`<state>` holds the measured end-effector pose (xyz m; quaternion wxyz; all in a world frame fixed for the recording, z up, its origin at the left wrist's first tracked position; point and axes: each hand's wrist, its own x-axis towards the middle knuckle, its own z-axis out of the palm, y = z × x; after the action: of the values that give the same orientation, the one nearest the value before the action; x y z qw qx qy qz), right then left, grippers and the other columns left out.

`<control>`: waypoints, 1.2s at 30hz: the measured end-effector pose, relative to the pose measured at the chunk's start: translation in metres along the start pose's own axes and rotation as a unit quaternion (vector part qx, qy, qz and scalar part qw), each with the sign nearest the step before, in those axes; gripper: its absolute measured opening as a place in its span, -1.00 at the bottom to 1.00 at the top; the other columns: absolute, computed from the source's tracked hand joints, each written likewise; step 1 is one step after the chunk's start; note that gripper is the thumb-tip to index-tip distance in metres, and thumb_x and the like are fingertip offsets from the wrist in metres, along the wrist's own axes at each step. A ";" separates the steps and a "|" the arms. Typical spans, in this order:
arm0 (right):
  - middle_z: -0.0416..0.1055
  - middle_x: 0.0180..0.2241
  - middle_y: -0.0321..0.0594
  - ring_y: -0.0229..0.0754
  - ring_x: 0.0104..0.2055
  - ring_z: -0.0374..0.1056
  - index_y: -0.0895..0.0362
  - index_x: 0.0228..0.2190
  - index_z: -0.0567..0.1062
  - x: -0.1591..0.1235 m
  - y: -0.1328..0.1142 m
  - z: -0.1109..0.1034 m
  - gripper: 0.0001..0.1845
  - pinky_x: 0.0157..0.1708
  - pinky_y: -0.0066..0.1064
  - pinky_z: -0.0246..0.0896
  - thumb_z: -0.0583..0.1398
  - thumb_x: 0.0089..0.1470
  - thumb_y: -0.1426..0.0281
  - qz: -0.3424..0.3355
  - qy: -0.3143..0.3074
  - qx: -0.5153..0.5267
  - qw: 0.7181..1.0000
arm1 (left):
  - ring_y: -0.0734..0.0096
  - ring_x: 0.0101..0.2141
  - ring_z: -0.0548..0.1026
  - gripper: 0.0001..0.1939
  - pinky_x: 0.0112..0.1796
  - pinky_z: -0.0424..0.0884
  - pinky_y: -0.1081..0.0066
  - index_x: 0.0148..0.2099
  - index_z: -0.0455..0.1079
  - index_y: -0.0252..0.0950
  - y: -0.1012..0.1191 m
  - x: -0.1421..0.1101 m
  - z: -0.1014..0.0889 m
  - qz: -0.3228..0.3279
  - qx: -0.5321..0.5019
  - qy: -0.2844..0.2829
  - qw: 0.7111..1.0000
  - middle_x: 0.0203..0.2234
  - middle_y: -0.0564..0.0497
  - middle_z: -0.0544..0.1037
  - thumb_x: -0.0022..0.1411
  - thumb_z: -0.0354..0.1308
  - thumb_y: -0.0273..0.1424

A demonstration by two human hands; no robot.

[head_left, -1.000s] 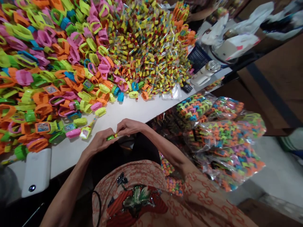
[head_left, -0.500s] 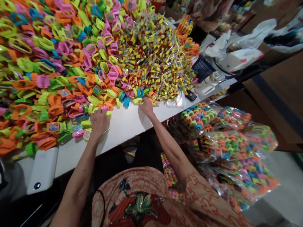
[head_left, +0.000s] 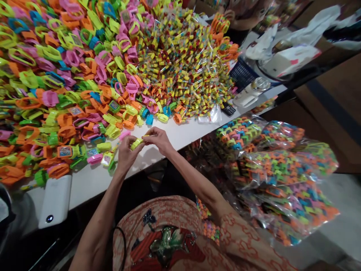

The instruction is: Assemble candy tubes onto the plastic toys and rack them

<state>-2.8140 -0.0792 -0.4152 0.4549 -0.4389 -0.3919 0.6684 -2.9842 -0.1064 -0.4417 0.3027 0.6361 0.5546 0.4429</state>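
Over the front edge of the table, my two hands meet. My left hand [head_left: 127,150] is closed around a yellow-green plastic toy watch [head_left: 137,143]. The fingertips of my right hand [head_left: 159,140] pinch a small yellow stick-like piece [head_left: 145,136] at the watch's right side; its far end is hidden by the fingers. A pink toy watch [head_left: 124,134] lies just beyond my left hand. To the left spreads a heap of toy watches [head_left: 64,120] in orange, pink, green and blue. Beyond my right hand is a pile of small yellow-and-red tubes in clear wrap [head_left: 180,64].
A white power bank [head_left: 55,201] lies at the table's left front edge. On the right are a black remote [head_left: 228,109], a clear bottle [head_left: 252,92] and a blue basket [head_left: 241,75]. Filled clear bags [head_left: 282,165] stand right of the table [head_left: 180,135]. Another person's arm [head_left: 245,23] shows at the back.
My right hand has drawn back from the edge of the pile toward me. My left hand has moved right and lifted slightly, and both now meet at the yellow-green toy watch.
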 end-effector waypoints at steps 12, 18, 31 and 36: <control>0.46 -0.53 -0.32 -0.31 -0.46 0.35 0.18 -0.41 0.56 -0.017 0.000 -0.002 -0.71 -0.42 -0.47 0.27 0.39 -0.09 0.21 -0.036 -0.072 -0.116 0.990 | 0.36 -0.37 0.48 -0.75 -0.30 0.39 0.38 -0.20 0.44 -0.21 0.002 -0.019 -0.007 0.033 0.093 -0.057 0.993 -0.37 0.05 0.54 0.33 0.21 -0.13; 0.43 -0.50 -0.34 -0.31 -0.44 0.34 0.18 -0.42 0.52 -0.017 0.005 -0.001 -0.79 -0.38 -0.45 0.28 0.33 -0.03 0.28 -0.048 -0.072 -0.148 0.985 | 0.30 -0.26 0.54 -0.77 -0.24 0.39 0.37 -0.07 0.46 -0.21 -0.004 -0.022 -0.008 0.078 0.142 -0.082 0.983 -0.27 0.00 0.55 0.37 0.21 -0.18; 0.32 -0.56 -0.41 -0.34 -0.50 0.24 0.13 -0.48 0.35 -0.022 0.001 -0.015 -0.75 -0.45 -0.48 0.13 0.30 -0.06 0.28 -0.014 -0.214 -0.190 0.958 | 0.40 -0.42 0.43 -0.76 -0.37 0.27 0.43 -0.32 0.36 -0.23 0.001 -0.026 -0.015 0.019 0.068 -0.255 0.964 -0.48 0.10 0.47 0.35 0.17 -0.21; 0.41 -0.52 -0.35 -0.31 -0.50 0.32 0.15 -0.38 0.40 -0.016 0.016 -0.010 -0.67 -0.48 -0.48 0.23 0.34 -0.01 0.19 0.029 -0.195 -0.153 0.969 | 0.32 -0.34 0.50 -0.78 -0.30 0.33 0.38 -0.25 0.45 -0.23 -0.004 -0.024 -0.029 0.018 0.167 -0.244 0.955 -0.40 0.04 0.55 0.38 0.12 -0.22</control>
<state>-2.8055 -0.0972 -0.4296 0.2780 -0.3758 -0.5574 0.6862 -3.0121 -0.1322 -0.4379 0.3103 0.7759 0.5187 0.1808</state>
